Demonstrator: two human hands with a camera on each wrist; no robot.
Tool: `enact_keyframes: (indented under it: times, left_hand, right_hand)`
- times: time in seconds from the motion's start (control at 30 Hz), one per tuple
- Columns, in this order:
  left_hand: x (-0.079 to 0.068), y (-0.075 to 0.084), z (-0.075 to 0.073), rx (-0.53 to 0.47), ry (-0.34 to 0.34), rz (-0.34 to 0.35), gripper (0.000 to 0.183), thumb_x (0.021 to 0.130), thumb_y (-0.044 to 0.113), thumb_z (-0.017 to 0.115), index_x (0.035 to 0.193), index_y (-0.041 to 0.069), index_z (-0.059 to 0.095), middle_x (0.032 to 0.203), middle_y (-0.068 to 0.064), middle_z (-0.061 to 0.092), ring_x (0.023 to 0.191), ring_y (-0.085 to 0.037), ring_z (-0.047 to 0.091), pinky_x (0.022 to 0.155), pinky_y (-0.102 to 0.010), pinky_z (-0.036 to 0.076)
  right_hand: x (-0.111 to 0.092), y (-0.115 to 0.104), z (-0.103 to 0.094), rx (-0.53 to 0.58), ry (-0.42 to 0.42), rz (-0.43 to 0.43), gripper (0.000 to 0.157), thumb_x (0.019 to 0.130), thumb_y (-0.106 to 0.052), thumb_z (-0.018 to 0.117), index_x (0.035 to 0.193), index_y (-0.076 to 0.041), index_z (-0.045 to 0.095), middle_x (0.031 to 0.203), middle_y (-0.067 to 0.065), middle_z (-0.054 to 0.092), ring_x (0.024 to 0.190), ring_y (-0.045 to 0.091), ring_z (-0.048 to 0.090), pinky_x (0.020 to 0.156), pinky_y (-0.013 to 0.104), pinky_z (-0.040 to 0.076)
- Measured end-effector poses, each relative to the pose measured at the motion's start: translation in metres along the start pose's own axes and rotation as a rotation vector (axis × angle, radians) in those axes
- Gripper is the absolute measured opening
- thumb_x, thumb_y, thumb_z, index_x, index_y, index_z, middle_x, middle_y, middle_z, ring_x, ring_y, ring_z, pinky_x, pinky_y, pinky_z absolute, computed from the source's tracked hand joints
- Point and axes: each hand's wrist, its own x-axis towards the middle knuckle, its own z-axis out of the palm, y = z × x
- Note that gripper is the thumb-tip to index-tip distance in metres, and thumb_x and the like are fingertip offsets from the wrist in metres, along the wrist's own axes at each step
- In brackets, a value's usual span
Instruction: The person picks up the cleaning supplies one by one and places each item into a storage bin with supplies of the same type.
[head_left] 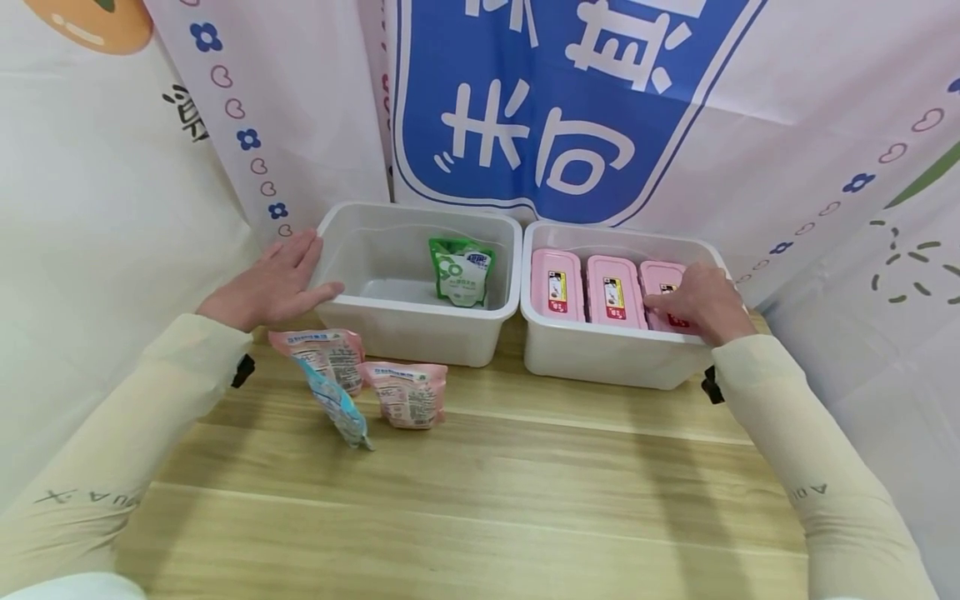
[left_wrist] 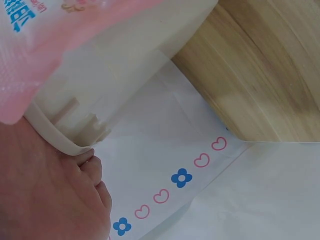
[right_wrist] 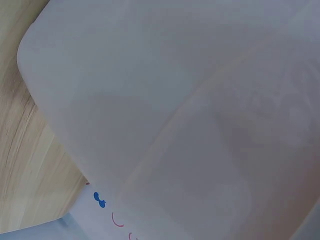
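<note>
My left hand (head_left: 273, 283) rests at the left end of a white plastic bin (head_left: 412, 329), thumb spread over its front rim. In the left wrist view, fingertips (left_wrist: 95, 170) show beside the bin's rim (left_wrist: 60, 145). Inside that bin stands a green and white pouch (head_left: 462, 273). At the right end of a second white bin (head_left: 600, 358), my right hand (head_left: 708, 300) holds a pink lidded box (head_left: 660, 275) from above, thumb at its left; the other fingers are partly hidden. Two similar pink boxes, one at the left (head_left: 557, 283) and one in the middle (head_left: 615, 292), stand beside it.
Before the left bin, two pink pouches, one at the back (head_left: 341, 354) and one to the right (head_left: 408, 396), stand near a blue pouch (head_left: 337, 408) on the wooden table (head_left: 480, 500). A printed cloth (head_left: 330, 108) hangs behind the bins.
</note>
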Motion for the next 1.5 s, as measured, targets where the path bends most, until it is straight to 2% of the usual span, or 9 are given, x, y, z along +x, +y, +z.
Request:
enact_keyframes:
  times: [0.3,0.57,0.8,0.9,1.03,1.13,1.23,1.37,1.5]
  left_hand:
    - [-0.002,0.001,0.0,-0.027,-0.003,-0.01,0.098,0.107,0.06,0.039,0.166,-0.006,-0.002,0.175,-0.028,-0.009,0.163,-0.049,-0.005,0.132,-0.066,-0.001]
    - [-0.001,0.0,0.003,-0.009,0.008,-0.001,0.097,0.107,0.061,0.038,0.166,-0.006,-0.001,0.175,-0.029,-0.006,0.163,-0.05,-0.001,0.132,-0.066,0.0]
    - [-0.002,0.001,0.002,-0.012,0.008,-0.001,0.097,0.107,0.06,0.038,0.165,-0.007,0.0,0.175,-0.029,-0.007,0.163,-0.05,-0.002,0.132,-0.067,0.001]
    - [-0.003,0.001,0.003,-0.016,0.007,-0.005,0.097,0.107,0.061,0.038,0.166,-0.007,-0.001,0.175,-0.029,-0.007,0.163,-0.05,-0.001,0.132,-0.067,0.001]
    - [-0.004,0.001,0.003,-0.024,0.005,-0.007,0.097,0.107,0.061,0.038,0.165,-0.007,-0.001,0.175,-0.029,-0.008,0.163,-0.049,-0.002,0.132,-0.067,0.001]
    - [-0.004,0.0,0.002,-0.03,0.004,-0.006,0.097,0.107,0.06,0.037,0.165,-0.007,-0.003,0.175,-0.028,-0.01,0.163,-0.049,-0.005,0.132,-0.066,0.0]
    - [-0.004,0.0,0.001,-0.034,0.004,-0.003,0.097,0.108,0.06,0.037,0.165,-0.006,-0.004,0.175,-0.028,-0.01,0.164,-0.049,-0.005,0.132,-0.066,-0.001]
    - [-0.003,0.001,0.001,-0.035,0.001,0.003,0.098,0.107,0.061,0.037,0.165,-0.006,-0.004,0.175,-0.028,-0.01,0.164,-0.048,-0.005,0.132,-0.066,-0.001]
    - [-0.002,0.001,0.0,-0.038,0.004,0.004,0.098,0.107,0.06,0.038,0.165,-0.007,-0.003,0.175,-0.028,-0.009,0.164,-0.049,-0.005,0.132,-0.066,-0.001]
  right_hand:
    - [-0.007,-0.003,-0.005,0.016,-0.029,0.009,0.052,0.091,-0.048,0.078,0.105,0.001,0.076,0.059,0.002,0.048,0.059,0.023,0.058,0.054,0.029,0.04]
    - [-0.021,-0.002,-0.013,-0.066,-0.101,-0.072,0.051,0.096,-0.051,0.072,0.103,0.0,0.072,0.063,0.002,0.049,0.06,0.021,0.059,0.053,0.027,0.042]
    - [-0.036,-0.002,-0.021,-0.157,-0.076,-0.159,0.064,0.098,-0.054,0.065,0.117,0.007,0.065,0.069,0.007,0.05,0.062,0.022,0.055,0.054,0.029,0.042]
    - [-0.043,-0.002,-0.025,-0.185,-0.078,-0.191,0.07,0.1,-0.057,0.062,0.121,0.009,0.063,0.078,0.013,0.057,0.069,0.026,0.058,0.057,0.031,0.043]
    - [-0.051,0.001,-0.03,-0.22,-0.068,-0.26,0.085,0.099,-0.063,0.06,0.138,0.013,0.052,0.111,0.03,0.066,0.088,0.036,0.061,0.068,0.042,0.05]
    - [-0.057,0.004,-0.031,-0.214,-0.049,-0.317,0.093,0.099,-0.066,0.059,0.148,0.011,0.044,0.136,0.037,0.06,0.106,0.044,0.061,0.084,0.057,0.055]
    - [-0.063,0.009,-0.03,-0.176,-0.034,-0.369,0.097,0.099,-0.068,0.057,0.158,0.005,0.033,0.15,0.037,0.051,0.123,0.051,0.058,0.099,0.072,0.05]
    - [-0.069,0.022,-0.027,-0.172,-0.028,-0.374,0.106,0.099,-0.074,0.049,0.167,-0.002,0.012,0.164,0.039,0.029,0.144,0.062,0.037,0.109,0.083,0.036]
    - [-0.071,0.036,-0.024,-0.191,-0.021,-0.358,0.11,0.1,-0.076,0.044,0.168,-0.004,-0.003,0.169,0.039,0.009,0.151,0.065,0.018,0.114,0.085,0.024]
